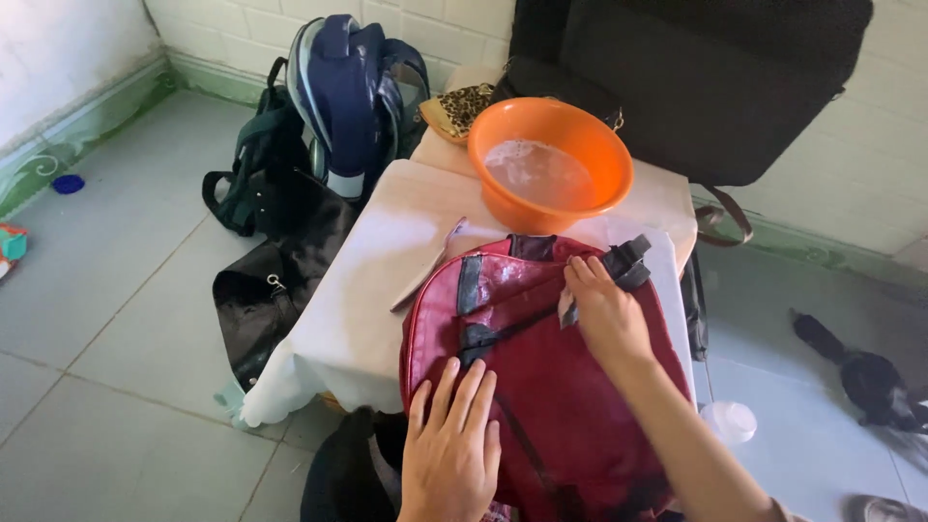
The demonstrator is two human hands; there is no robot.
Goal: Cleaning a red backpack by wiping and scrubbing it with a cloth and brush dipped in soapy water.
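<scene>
floor L: black bag [275, 290], blue backpack [353, 92] vs wall
brush: [427, 266] on surface [372, 290], L of pack, untouched
L hand: [452, 440] grip spread flat, pressing red backpack [541, 387] down
red backpack: flat on surface, front up, wet sheen near top
basin: orange [551, 164], soapy water, just behind pack
R hand: [607, 314] grip pinching a small cloth, on top strap area
step: looks like wiping upper front; next prob. needs steady hold, re-wet cloth

Bright daylight enters from upper left. Glare washes out the wall [58, 48] there. Wet sheen glints on the red backpack [541, 387]. Soft shadows; slight softness at the edges.
</scene>
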